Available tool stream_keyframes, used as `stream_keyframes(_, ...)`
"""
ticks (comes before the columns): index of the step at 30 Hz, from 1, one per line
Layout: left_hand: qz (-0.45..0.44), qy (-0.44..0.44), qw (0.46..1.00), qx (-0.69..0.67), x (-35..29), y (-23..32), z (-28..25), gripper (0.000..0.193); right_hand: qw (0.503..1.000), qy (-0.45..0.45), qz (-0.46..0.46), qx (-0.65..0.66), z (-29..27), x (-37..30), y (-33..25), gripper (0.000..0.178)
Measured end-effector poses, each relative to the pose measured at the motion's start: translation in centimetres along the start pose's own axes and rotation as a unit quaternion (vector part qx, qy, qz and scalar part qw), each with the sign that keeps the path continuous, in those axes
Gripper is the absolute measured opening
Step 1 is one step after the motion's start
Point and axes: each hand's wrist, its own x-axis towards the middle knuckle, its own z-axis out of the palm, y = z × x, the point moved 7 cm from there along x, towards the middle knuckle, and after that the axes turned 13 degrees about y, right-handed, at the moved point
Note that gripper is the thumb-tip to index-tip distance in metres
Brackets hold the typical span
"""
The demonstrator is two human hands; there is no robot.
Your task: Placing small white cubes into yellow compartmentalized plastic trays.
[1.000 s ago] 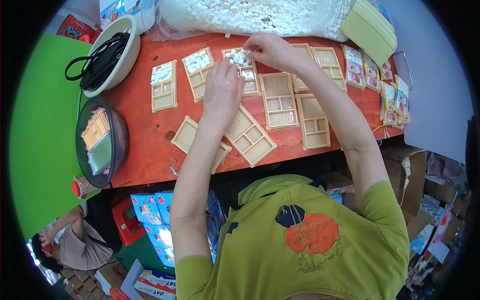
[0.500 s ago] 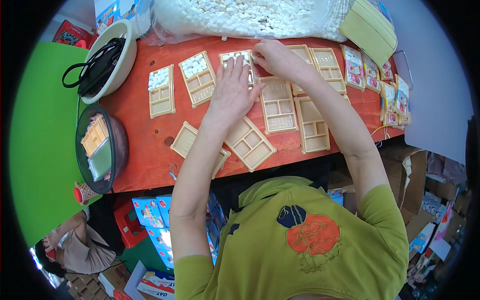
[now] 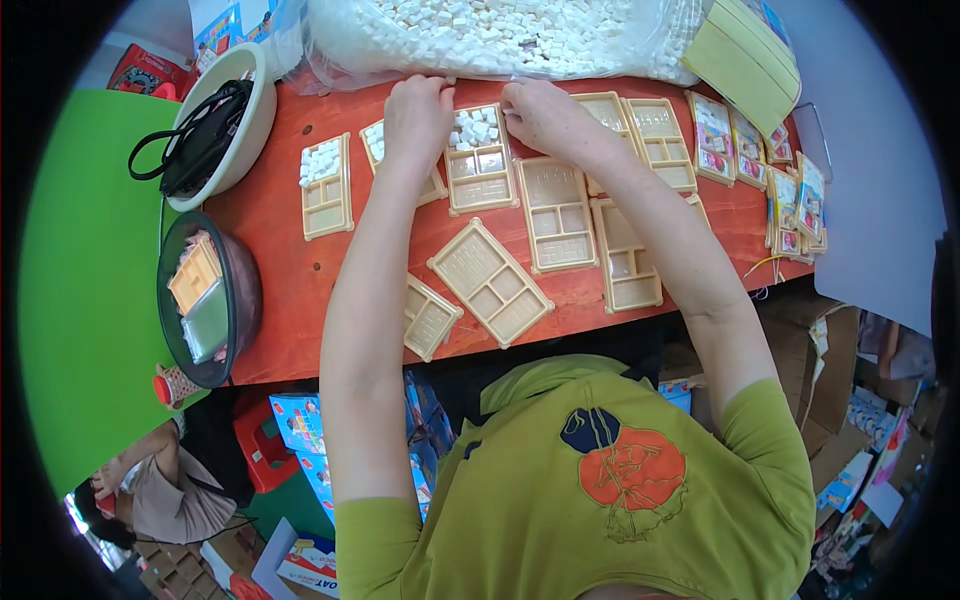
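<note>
— What lies around the hands, left to right?
— Left of the left hand, a tan tray part-filled with white cubes. Between both hands, the compartment tray, cubes in its top section. Right of the right hand, colourful flat packets in a row.
— The grips?
— Both hands curl loosely, fingertips on the tray's top corners.
— What's changed?
— Both hands have moved up toward the clear bag of cubes.

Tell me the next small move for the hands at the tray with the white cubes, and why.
Probably scoop more white cubes from the clear bag with the right hand and drop them into the cream tray. Only its top compartment holds cubes; the lower ones look bare, and the left hand rests at the bag's edge beside it.
</note>
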Motion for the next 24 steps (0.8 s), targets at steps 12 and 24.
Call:
stream_keyframes(12,-0.045,-0.001,0.998,-0.039,1.1,-2.1,0.2,0.015,0.992,0.009,-0.019,0.126,1.0,0.3,-4.5,0.022)
stream_keyframes(24,0.047,0.009,0.998,-0.035,-4.9,2.6,-3.1,0.005,0.984,0.007,0.028,0.173,0.2,-0.5,-3.0,0.021)
